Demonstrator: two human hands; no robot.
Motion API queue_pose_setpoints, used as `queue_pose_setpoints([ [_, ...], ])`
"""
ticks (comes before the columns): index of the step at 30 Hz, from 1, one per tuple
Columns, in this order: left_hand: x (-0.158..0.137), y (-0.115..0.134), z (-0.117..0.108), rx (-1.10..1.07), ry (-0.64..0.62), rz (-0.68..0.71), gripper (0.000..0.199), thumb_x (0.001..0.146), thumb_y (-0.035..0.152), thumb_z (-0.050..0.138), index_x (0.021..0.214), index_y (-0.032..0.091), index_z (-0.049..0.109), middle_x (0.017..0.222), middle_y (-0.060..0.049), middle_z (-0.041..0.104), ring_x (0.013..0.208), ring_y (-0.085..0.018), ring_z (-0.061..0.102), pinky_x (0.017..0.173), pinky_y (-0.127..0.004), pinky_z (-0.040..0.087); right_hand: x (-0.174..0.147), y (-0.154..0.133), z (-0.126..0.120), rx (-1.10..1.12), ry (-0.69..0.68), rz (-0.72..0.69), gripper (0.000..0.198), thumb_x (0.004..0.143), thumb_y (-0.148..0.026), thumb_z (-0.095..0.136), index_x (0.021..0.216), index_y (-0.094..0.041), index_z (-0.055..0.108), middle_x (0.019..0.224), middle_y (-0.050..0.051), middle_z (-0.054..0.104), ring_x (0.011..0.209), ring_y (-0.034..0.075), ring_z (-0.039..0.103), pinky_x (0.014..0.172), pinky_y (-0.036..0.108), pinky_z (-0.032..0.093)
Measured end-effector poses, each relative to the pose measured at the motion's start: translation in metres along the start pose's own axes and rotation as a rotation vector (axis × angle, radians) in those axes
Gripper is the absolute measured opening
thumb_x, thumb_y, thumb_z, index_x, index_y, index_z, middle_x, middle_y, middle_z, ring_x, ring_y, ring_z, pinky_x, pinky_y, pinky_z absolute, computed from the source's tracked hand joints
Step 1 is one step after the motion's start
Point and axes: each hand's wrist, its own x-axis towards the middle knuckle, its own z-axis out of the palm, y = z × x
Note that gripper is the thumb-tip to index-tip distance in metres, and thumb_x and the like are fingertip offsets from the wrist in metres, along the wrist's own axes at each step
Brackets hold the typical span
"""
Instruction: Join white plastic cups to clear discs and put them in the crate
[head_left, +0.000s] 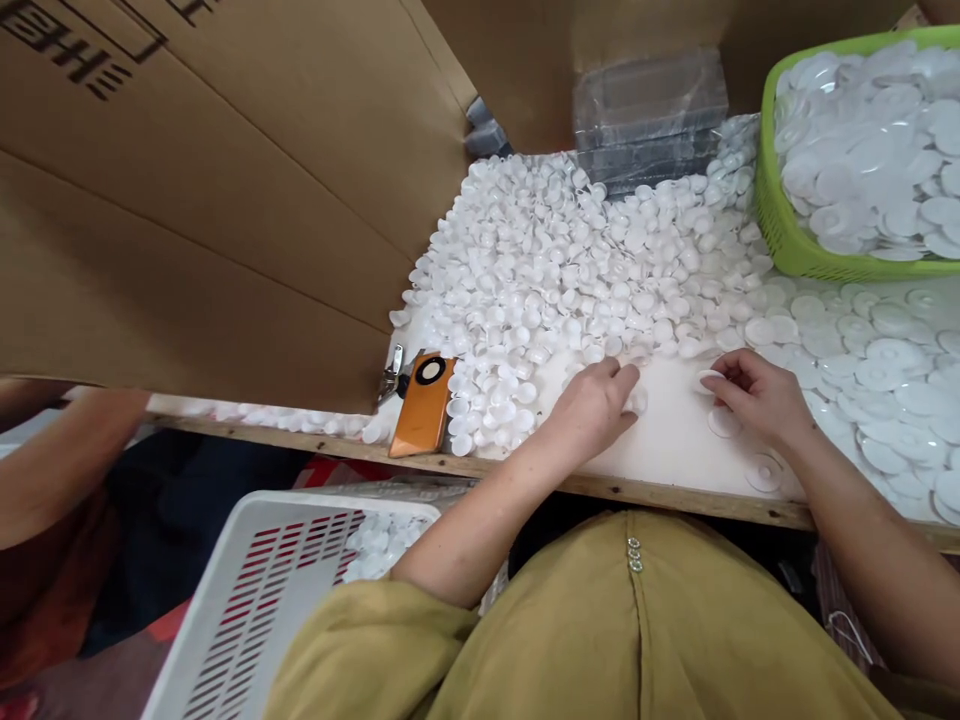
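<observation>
My left hand [600, 405] is over the white tabletop [667, 440], its fingers curled and closed. A small white plastic cap [638, 400] shows at its fingertips, partly hidden by them. Between thumb and fingers, my right hand [754, 395] pinches a thin white plastic disc [707, 381] by its edge. Just below that hand, a clear round disc [724, 423] lies flat on the table. A big heap of small white cup-shaped caps [570, 260] spreads beyond my hands. To the right, many flat translucent discs [892, 400] overlap on the tabletop.
A green basket [772, 190] full of white discs stands at back right. Plastic-wrapped boxes [649, 110] sit behind the heap. Cardboard [225, 230] walls off the left, near an orange phone [421, 405]. Below is a white crate [247, 560]; another person's arm [67, 460] shows at left.
</observation>
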Motion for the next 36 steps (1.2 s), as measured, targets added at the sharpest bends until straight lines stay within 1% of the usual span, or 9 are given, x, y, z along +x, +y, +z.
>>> queue_pose_setpoints([
  [3, -0.015, -0.018, 0.000, 0.015, -0.050, -0.089, 0.018, 0.077, 0.020, 0.068, 0.093, 0.015, 0.061, 0.098, -0.008, 0.059, 0.087, -0.022, 0.059, 0.075, -0.033, 0.049, -0.001, -0.003, 0.001, 0.109, -0.044, 0.050, 0.032, 0.074, -0.051, 0.069, 0.083, -0.021, 0.060, 0.069, -0.001, 0.061, 0.056, 0.016, 0.060, 0.054, 0.028, 0.044],
  [5, -0.021, -0.027, 0.007, -0.003, -0.036, -0.091, 0.024, 0.074, 0.023, 0.073, 0.094, 0.016, 0.063, 0.100, -0.008, 0.059, 0.091, -0.024, 0.058, 0.078, -0.034, 0.049, -0.003, -0.005, 0.001, 0.181, -0.087, 0.090, 0.036, 0.071, -0.052, 0.071, 0.083, -0.020, 0.060, 0.067, 0.000, 0.061, 0.054, 0.015, 0.059, 0.051, 0.026, 0.045],
  [10, -0.012, -0.027, 0.037, -0.124, 0.207, 0.031, 0.041, 0.075, 0.037, 0.075, 0.110, 0.019, 0.065, 0.105, -0.008, 0.062, 0.099, -0.025, 0.054, 0.087, -0.038, 0.045, -0.007, -0.024, 0.010, 0.263, -0.223, 0.174, 0.044, 0.063, -0.054, 0.078, 0.079, -0.017, 0.062, 0.061, 0.002, 0.062, 0.051, 0.014, 0.058, 0.048, 0.024, 0.048],
  [15, 0.005, -0.020, 0.053, -0.292, 0.222, 0.022, 0.022, 0.079, 0.037, 0.071, 0.095, 0.022, 0.072, 0.093, -0.003, 0.069, 0.091, -0.022, 0.055, 0.084, -0.035, 0.042, -0.003, -0.053, 0.034, 0.372, -0.353, 0.257, 0.047, 0.058, -0.053, 0.083, 0.075, -0.016, 0.059, 0.059, 0.002, 0.061, 0.053, 0.015, 0.060, 0.049, 0.025, 0.051],
  [20, 0.007, -0.022, 0.053, -0.336, 0.196, -0.013, 0.017, 0.080, 0.037, 0.069, 0.088, 0.022, 0.071, 0.090, -0.002, 0.068, 0.091, -0.022, 0.055, 0.082, -0.035, 0.041, 0.011, -0.056, 0.049, 0.280, -0.365, 0.320, 0.041, 0.059, -0.044, 0.085, 0.073, -0.016, 0.058, 0.054, 0.001, 0.059, 0.048, 0.014, 0.057, 0.041, 0.021, 0.046],
  [26, 0.007, -0.020, 0.050, -0.361, 0.176, -0.011, 0.052, 0.073, 0.048, 0.073, 0.120, 0.030, 0.063, 0.109, -0.003, 0.064, 0.103, -0.026, 0.052, 0.088, -0.040, 0.038, 0.017, -0.046, 0.040, 0.476, -0.384, 0.381, 0.051, 0.052, -0.049, 0.089, 0.075, -0.015, 0.059, 0.059, 0.000, 0.061, 0.049, 0.012, 0.058, 0.042, 0.019, 0.045],
  [30, 0.007, -0.018, 0.050, -0.348, 0.148, 0.025, 0.039, 0.077, 0.047, 0.070, 0.114, 0.034, 0.066, 0.109, -0.001, 0.064, 0.103, -0.026, 0.050, 0.090, -0.041, 0.035, 0.015, -0.045, 0.032, 0.420, -0.373, 0.386, 0.051, 0.054, -0.051, 0.088, 0.074, -0.015, 0.058, 0.053, 0.000, 0.059, 0.045, 0.010, 0.053, 0.040, 0.018, 0.042],
  [33, 0.007, -0.019, 0.051, -0.357, 0.160, 0.034, 0.027, 0.079, 0.044, 0.069, 0.103, 0.032, 0.070, 0.106, 0.001, 0.065, 0.101, -0.024, 0.049, 0.089, -0.040, 0.034, 0.013, -0.046, 0.032, 0.337, -0.393, 0.381, 0.050, 0.055, -0.052, 0.086, 0.075, -0.014, 0.060, 0.052, 0.001, 0.059, 0.045, 0.011, 0.053, 0.039, 0.019, 0.040],
  [36, 0.008, -0.019, 0.053, -0.367, 0.167, 0.028, 0.026, 0.080, 0.047, 0.067, 0.099, 0.030, 0.071, 0.103, 0.000, 0.066, 0.099, -0.024, 0.048, 0.087, -0.040, 0.033, 0.011, -0.047, 0.036, 0.276, -0.417, 0.361, 0.047, 0.057, -0.051, 0.085, 0.076, -0.015, 0.061, 0.055, 0.001, 0.060, 0.047, 0.012, 0.054, 0.039, 0.021, 0.041],
])
